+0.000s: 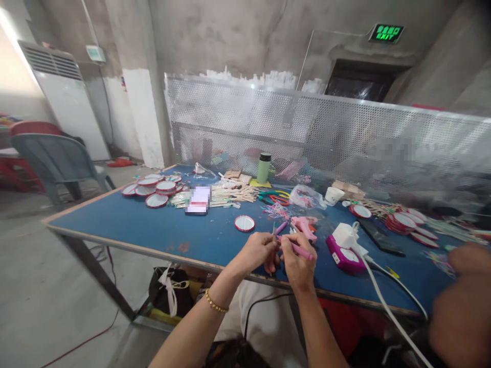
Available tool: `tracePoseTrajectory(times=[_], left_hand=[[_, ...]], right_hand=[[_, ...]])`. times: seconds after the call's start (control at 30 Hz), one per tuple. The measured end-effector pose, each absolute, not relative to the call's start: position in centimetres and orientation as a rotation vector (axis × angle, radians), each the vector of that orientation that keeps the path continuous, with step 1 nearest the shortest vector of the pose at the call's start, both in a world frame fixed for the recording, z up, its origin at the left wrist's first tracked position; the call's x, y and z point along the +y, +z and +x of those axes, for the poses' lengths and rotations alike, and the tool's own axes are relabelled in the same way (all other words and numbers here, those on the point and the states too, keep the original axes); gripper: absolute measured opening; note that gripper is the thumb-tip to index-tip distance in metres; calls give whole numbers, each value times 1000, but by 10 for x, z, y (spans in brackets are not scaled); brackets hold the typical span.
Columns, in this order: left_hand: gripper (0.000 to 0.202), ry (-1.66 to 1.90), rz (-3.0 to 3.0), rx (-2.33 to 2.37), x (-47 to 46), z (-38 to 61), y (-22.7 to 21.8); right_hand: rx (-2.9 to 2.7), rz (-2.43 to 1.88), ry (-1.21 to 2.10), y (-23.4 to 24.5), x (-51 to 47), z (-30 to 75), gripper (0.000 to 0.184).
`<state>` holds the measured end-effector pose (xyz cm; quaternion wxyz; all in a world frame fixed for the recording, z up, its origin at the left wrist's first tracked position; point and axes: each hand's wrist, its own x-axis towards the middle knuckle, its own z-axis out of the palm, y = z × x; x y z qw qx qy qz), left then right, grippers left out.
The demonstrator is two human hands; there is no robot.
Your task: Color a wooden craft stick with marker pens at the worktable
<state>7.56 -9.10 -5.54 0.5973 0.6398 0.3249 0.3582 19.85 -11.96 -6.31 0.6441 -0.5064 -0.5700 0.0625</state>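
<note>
At the lower middle of the frame, the person's two hands are nearly together over the table's near edge. The right hand (299, 258) is closed around a pink pen-like tool (303, 251), which slants from its butt at the lower right up to the left, its working end toward the other hand's fingertips. The left hand (261, 249) seems to pinch a thin strip (273, 232), which stands close to upright, its top toward the upper edge of the frame; I can't make out whether the tool touches it.

I see a wide bare stretch of the blue table (215, 240) to the left, broken by one red-rimmed disc (244, 223). Rightward it's tighter: a pink glue gun (305, 226) sits just above the right hand, and a purple power strip (347, 259) lies near it.
</note>
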Motion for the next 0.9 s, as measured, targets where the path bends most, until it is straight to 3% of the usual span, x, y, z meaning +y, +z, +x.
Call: tracePoseTrajectory(times=[0.9], left_hand=[[36,844,1477,730,-89,75,-59]], right_hand=[[-1236,-1128,245,-57,-122,196,23]])
